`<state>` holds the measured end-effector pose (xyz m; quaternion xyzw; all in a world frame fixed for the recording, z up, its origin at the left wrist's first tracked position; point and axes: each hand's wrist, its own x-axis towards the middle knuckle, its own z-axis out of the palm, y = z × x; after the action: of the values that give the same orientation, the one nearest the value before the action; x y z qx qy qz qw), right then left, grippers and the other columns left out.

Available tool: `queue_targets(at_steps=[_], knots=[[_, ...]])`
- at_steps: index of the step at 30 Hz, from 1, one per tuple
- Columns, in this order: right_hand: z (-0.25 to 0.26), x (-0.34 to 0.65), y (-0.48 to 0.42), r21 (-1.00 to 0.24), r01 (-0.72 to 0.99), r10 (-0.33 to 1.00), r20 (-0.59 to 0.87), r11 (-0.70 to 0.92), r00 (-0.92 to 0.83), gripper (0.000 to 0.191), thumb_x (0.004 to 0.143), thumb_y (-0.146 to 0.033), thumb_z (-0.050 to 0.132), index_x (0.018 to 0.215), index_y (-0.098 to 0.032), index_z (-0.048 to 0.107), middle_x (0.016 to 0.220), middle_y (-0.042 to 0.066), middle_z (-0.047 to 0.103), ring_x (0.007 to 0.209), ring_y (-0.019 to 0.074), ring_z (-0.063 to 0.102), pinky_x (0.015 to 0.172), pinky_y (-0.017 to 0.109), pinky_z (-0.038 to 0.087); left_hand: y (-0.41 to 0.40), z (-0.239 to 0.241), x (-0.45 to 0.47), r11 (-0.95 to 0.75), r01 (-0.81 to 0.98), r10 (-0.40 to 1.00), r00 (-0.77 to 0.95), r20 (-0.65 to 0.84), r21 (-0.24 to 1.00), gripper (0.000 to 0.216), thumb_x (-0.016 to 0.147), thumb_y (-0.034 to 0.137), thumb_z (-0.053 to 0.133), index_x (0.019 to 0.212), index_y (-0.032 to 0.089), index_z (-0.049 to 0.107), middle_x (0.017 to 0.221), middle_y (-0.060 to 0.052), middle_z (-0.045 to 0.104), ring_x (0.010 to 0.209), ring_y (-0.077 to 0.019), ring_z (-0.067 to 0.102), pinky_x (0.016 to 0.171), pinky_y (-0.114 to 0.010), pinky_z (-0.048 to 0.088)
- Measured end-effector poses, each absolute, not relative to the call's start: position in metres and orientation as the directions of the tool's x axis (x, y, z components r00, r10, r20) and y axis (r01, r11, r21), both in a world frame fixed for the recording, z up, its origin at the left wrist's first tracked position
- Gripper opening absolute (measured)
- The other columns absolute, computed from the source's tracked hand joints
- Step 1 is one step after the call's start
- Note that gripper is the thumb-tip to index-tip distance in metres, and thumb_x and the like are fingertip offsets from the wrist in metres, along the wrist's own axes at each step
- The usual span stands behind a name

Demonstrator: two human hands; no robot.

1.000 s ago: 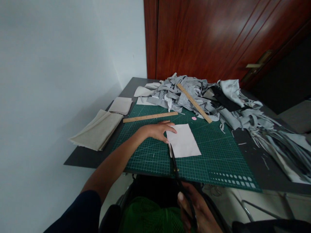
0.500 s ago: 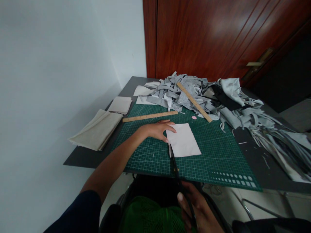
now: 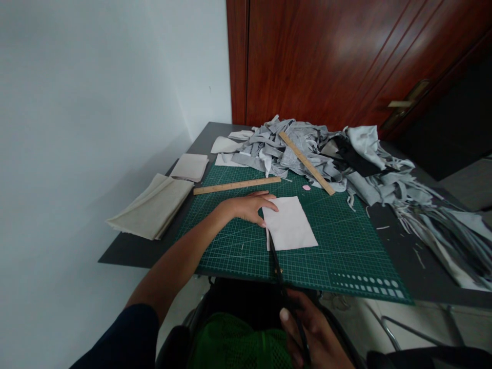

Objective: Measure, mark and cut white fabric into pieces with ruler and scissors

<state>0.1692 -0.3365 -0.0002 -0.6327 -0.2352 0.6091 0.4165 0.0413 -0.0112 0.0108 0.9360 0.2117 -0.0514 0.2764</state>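
A white rectangular fabric piece point(image 3: 290, 224) lies on the green cutting mat point(image 3: 346, 246). My left hand point(image 3: 248, 206) rests flat on the mat, its fingertips pressing the piece's upper left corner, fingers stretched out. My right hand point(image 3: 313, 335), at the bottom edge of the view below the table front, is closed around the handles of black scissors point(image 3: 277, 264). The scissor blades reach up over the mat's front edge and meet the left edge of the white piece.
Two wooden rulers lie at the mat's far side, one point(image 3: 237, 185) flat on it, the other point(image 3: 306, 162) on a heap of grey fabric scraps point(image 3: 346, 154). Folded beige cloth point(image 3: 151, 207) and a smaller stack point(image 3: 190, 166) sit left. A wooden door point(image 3: 346, 56) stands behind.
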Motion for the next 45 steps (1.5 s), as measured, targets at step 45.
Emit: queue_targets(at_steps=[45], knots=[[-0.019,0.18,-0.307,-0.865,-0.201,0.879,-0.475,-0.46,0.035,0.066,0.087,-0.069,0.068,0.127,-0.023,0.044,0.063,-0.01,0.049,0.044,0.0074,0.04,0.038,0.018,0.034,-0.012,0.01,0.04,-0.776,0.412,0.374,0.91,-0.178,0.478,0.068,0.08,0.033,0.082,0.144,0.033,0.059,0.171,-0.002,0.026,0.161,-0.0309,0.009,0.127,-0.046,0.017]])
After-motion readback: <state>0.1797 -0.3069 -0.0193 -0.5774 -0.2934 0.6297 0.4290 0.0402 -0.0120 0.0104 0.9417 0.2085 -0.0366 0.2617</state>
